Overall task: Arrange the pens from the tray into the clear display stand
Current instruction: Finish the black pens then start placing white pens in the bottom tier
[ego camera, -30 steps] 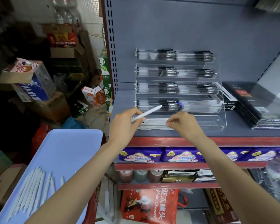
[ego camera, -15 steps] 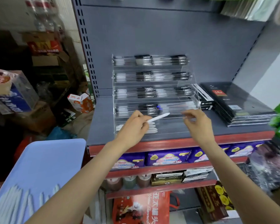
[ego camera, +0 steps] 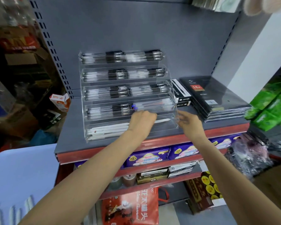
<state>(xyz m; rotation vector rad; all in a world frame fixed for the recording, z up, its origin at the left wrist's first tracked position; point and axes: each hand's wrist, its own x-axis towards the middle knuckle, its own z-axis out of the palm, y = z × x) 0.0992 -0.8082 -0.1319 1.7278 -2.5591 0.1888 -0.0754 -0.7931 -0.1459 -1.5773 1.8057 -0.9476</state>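
A clear tiered display stand (ego camera: 165, 75) sits on the grey shelf, its upper tiers filled with black-and-clear pens. Several white pens (ego camera: 107, 129) lie in the left half of the bottom tier. My left hand (ego camera: 142, 120) holds one white pen (ego camera: 162, 120) over the right half of that bottom tier, the pen's tip pointing right. My right hand (ego camera: 189, 122) is at the stand's front right corner with its fingers loosely curled, holding nothing I can see. The light blue tray (ego camera: 23, 168) is at the lower left with several white pens (ego camera: 13, 211) at its near end.
Black notebooks (ego camera: 217, 98) and boxed pens (ego camera: 180, 93) lie right of the stand. Green packets (ego camera: 272, 104) are at the far right. Lower shelves hold purple packs (ego camera: 146, 158) and a red bag (ego camera: 131, 207). Cardboard boxes (ego camera: 23, 59) crowd the floor at left.
The view has shifted so the stand sits nearer the centre. My left hand has carried the white pen rightward and down into the bottom tier. My right hand has moved right to the stand's corner.
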